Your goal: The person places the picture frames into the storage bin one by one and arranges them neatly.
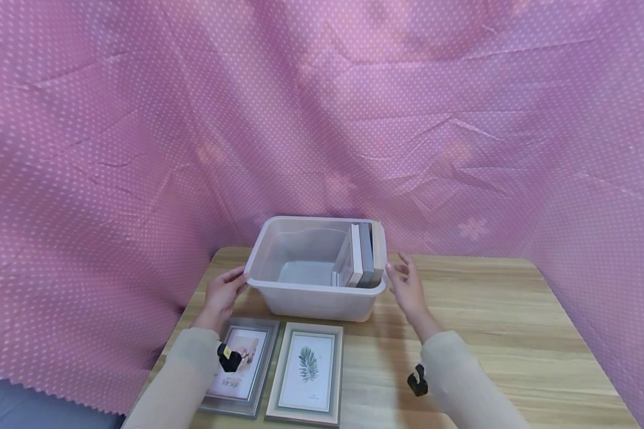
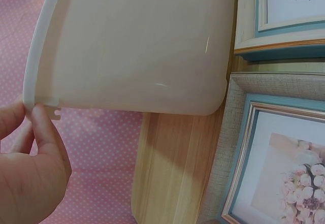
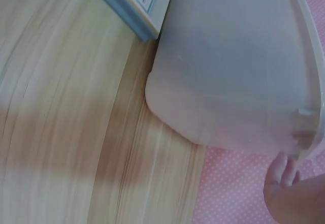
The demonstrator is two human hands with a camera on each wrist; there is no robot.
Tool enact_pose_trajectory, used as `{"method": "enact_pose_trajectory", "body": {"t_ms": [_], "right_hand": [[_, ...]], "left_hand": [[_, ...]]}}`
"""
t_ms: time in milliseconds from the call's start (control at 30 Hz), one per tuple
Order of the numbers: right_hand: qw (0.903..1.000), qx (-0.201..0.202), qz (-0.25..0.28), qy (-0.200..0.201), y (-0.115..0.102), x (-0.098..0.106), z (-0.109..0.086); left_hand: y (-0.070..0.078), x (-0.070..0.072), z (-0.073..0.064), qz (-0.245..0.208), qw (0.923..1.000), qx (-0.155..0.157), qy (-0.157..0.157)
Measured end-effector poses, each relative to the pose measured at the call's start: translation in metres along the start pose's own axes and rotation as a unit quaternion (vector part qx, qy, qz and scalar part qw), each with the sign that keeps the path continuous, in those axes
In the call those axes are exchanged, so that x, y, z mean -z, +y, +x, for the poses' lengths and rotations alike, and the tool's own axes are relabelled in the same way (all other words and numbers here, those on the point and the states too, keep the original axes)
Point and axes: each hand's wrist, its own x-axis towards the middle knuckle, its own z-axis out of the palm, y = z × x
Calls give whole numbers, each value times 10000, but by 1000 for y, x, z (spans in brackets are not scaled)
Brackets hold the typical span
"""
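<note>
Our left hand (image 1: 224,298) pinches the rim of the pale plastic bin (image 1: 313,302) at its near-left corner, thumb and fingers closing on the lip. Right hand (image 1: 409,293) is at the opposite end, fingers relaxed and parted beside the rim; whether its fingertips touch the lip we cannot tell for certain from the right wrist view.

Bin: upright on the worktop (image 1: 494,339), between our two hands.

Done, as far as we can see: a row of frames (image 1: 366,256) stands on edge inside, pressed toward the right-hand end. We count at least three; the overlap may hide another. The space inside, toward our left hand, holds nothing that we can make out.

Left: two frames lie flat, face up, outside the bin. The flower-picture frame (image 1: 249,357) is nearer to us than the left hand, partly under that forearm; the leaf-print frame (image 1: 307,372) lies just right of it, between our forearms. Neither is held. We judge the loading past halfway, yet unfinished.
</note>
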Motion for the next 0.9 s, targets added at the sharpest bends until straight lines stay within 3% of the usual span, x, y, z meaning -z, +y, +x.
{"method": "enact_pose_trajectory", "body": {"t_ms": [300,433,567,900], "right_hand": [[9943,-671,327,-766,-4,8,-1],[9905,-819,328,-1059,-5,11,1],[9869,-907,412,-1272,-5,13,4],[9837,-926,427,-1483,-15,14,5]], "left_hand": [[-4,5,-3,-380,9975,-464,-370],[-1,3,-2,-39,9996,-219,-144],[1,1,-1,28,10000,-7,-62],[0,2,0,-14,9999,74,-83]]}}
